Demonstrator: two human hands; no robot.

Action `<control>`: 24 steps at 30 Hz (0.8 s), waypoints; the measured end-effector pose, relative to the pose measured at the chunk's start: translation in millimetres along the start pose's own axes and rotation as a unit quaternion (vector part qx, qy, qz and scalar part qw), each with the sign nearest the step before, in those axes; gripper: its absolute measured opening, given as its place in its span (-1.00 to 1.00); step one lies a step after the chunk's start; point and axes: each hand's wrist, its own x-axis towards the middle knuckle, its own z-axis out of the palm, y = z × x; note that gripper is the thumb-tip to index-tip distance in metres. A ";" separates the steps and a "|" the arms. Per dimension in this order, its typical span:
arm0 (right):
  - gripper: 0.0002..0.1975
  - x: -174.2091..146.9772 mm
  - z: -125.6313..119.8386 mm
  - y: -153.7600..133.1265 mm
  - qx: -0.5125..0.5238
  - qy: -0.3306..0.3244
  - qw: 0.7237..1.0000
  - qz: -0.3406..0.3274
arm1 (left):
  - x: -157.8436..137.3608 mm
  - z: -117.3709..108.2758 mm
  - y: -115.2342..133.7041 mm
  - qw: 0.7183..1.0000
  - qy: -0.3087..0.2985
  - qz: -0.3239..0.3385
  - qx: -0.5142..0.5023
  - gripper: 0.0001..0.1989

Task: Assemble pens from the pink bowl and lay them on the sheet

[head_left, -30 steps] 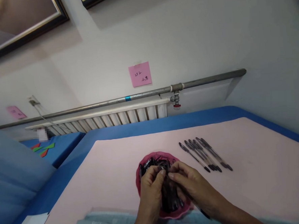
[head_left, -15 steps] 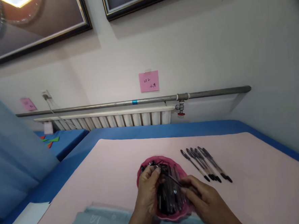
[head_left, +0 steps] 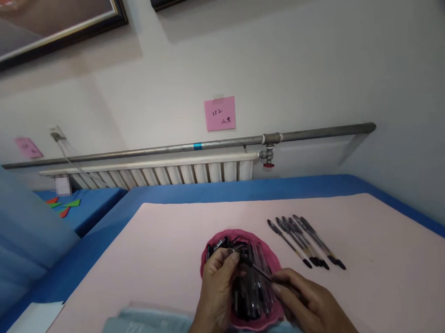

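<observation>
A dark, slim pen (head_left: 259, 271) slants between my two hands, above a pink scalloped basket (head_left: 262, 326). My left hand (head_left: 219, 280) is closed, thumb and fingers pinching the pen's upper end; whether a cap sits there is hard to make out. Closed round the lower end of the barrel is my right hand (head_left: 309, 299). Inside the basket lie many black caps and clear pen parts (head_left: 249, 295), partly covered by my left hand. To the right, several black-capped pens (head_left: 300, 242) lie side by side on the pink sheet.
The pink sheet (head_left: 167, 250) covers a blue table (head_left: 224, 191). Folded grey-blue cloth (head_left: 142, 329) lies at the front, and white paper (head_left: 28, 326) at the left. Red and green pieces (head_left: 64, 206) rest on another blue surface. Behind are a radiator (head_left: 173, 174) and a pipe.
The view has shifted slightly. The pen stays between both hands, with a little more of its dark section showing beside my left fingertips. The laid-out pens are unchanged.
</observation>
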 end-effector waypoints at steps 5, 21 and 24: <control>-0.79 1.5 4.8 5.0 -0.052 0.026 0.998 -0.034 | 2.6 -3.7 1.8 1.000 0.019 0.012 0.020 -0.78; -0.76 1.6 2.8 -3.0 -0.041 0.007 0.998 -0.042 | 4.2 -6.0 14.8 0.999 0.037 0.006 -0.009 -0.74; -0.79 2.1 2.6 -2.2 -0.088 0.027 0.991 -0.095 | 4.5 -8.2 15.8 0.999 0.038 0.007 0.000 -0.75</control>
